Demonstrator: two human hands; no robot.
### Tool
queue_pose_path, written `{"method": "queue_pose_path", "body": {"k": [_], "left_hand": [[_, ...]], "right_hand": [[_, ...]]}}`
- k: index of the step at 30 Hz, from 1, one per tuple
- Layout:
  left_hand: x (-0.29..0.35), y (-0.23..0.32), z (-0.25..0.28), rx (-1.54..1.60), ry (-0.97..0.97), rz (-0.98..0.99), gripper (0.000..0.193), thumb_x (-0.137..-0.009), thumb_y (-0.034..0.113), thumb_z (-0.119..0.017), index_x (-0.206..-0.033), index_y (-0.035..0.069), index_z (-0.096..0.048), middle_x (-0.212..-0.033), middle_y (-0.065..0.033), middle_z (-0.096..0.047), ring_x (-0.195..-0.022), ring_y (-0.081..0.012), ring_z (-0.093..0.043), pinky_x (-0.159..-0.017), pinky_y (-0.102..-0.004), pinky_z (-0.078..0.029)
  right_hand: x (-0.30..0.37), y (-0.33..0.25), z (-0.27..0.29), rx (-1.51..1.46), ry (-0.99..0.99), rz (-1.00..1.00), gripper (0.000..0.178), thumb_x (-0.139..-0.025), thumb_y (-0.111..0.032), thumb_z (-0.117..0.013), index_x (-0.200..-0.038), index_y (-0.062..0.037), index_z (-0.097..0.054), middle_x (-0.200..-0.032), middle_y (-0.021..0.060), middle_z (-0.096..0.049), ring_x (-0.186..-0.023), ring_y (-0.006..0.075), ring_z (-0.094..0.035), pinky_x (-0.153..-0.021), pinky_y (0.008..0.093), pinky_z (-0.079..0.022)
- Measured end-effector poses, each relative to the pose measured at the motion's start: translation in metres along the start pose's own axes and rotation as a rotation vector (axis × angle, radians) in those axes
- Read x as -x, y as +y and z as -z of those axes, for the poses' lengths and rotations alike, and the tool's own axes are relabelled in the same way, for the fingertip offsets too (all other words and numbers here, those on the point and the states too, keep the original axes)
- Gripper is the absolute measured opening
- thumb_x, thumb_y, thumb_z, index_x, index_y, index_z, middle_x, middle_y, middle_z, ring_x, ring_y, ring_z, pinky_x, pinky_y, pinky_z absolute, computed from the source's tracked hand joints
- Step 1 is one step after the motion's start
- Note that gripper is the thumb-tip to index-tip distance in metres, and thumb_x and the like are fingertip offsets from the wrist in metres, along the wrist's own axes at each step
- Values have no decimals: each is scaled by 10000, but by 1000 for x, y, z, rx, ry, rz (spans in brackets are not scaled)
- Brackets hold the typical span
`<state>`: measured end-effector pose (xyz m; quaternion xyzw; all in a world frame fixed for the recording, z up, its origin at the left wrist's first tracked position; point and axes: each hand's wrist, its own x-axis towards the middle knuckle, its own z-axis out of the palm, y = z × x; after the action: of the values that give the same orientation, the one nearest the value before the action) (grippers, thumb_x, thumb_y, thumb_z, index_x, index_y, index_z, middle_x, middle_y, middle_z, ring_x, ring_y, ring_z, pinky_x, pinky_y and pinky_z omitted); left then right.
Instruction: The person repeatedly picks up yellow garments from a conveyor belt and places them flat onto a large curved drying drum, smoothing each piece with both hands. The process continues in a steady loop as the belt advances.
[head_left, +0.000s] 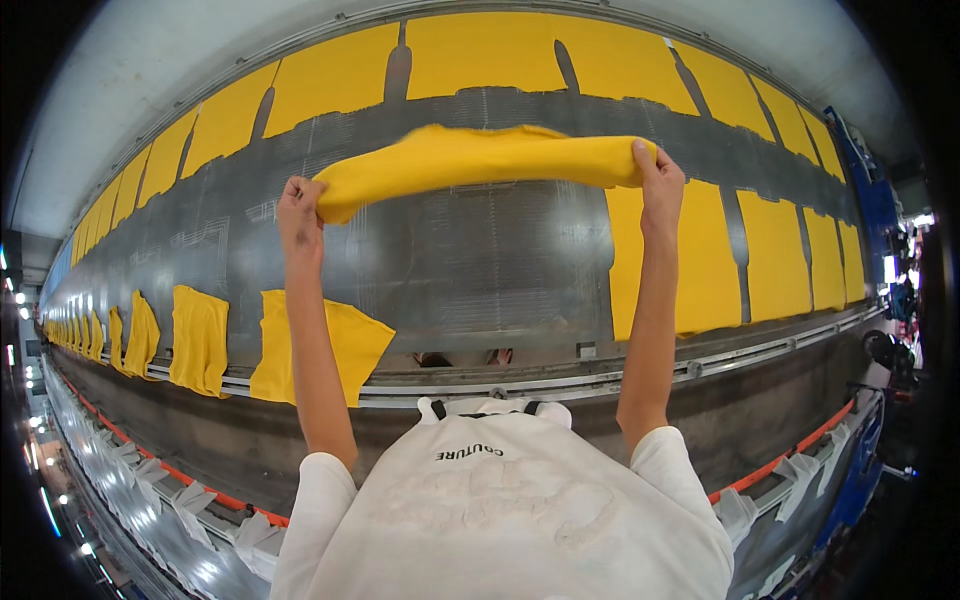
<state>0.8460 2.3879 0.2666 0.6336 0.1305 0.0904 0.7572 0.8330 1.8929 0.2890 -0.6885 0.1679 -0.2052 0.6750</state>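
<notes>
1. Your left fingers (309,188) are gripping one end of a yellow fabric piece (480,160).
2. Your right fingers (642,153) are gripping its other end.
3. The fabric piece is spanning above the grey bench (440,255).

Pale glare marks the grey table (545,240), while fisheye distortion bends edges.

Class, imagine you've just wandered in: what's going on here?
A person in a white top holds up a yellow fabric piece, spanning it between the left hand and right hand, above a long dark grey table. A row of flat yellow pieces lines the far side, and more flat pieces lie at the near right. At the near left, rumpled yellow pieces lie over the table's edge.
</notes>
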Motion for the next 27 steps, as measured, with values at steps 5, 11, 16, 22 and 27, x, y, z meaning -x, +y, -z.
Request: {"method": "queue_pose_path", "body": {"k": [5,11,16,22,27], "left_hand": [[33,-52,6,-115,-92,57,324,-849,-17,-625,-1140,68,-739,-1113,-48,-697,-940,-106,-627,-854,-247,-496],[110,-139,42,-371,-122,263,555,-828,-60,-589,-1369,31,-677,-1346,-61,-679,-1121,-112,-643,-915,-225,-505],[154,-198,64,-404,-131,425,588,-787,-100,-611,-1351,46,-691,-1286,-54,-704,-866,-85,-648,-728,-200,-496],[172,-215,71,-373,-107,427,594,-780,-110,-615,-1351,37,-687,-1287,-59,-703,-821,-68,-617,-671,-186,-464],[178,-215,71,-318,-77,378,592,-779,-115,-620,-1348,34,-686,-1245,-58,-706,-717,-56,-572,-597,-195,-426]], "right_hand": [[36,54,17,186,66,-54,449,-960,-279,-754,-1192,103,-705,-831,-5,-630,-748,58,-539,-694,248,-442],[102,113,59,409,-32,-190,406,-959,-273,-743,-1121,98,-709,-721,-43,-489,-647,55,-408,-560,275,-331],[150,207,105,466,-42,-292,354,-963,-251,-728,-1064,87,-709,-684,-57,-446,-618,54,-370,-537,285,-282],[175,211,104,444,12,-378,308,-975,-223,-712,-1040,78,-714,-669,-64,-443,-602,46,-356,-531,283,-271],[177,210,106,421,42,-369,303,-979,-221,-709,-1048,74,-719,-682,-58,-485,-607,39,-371,-532,278,-277]]}}
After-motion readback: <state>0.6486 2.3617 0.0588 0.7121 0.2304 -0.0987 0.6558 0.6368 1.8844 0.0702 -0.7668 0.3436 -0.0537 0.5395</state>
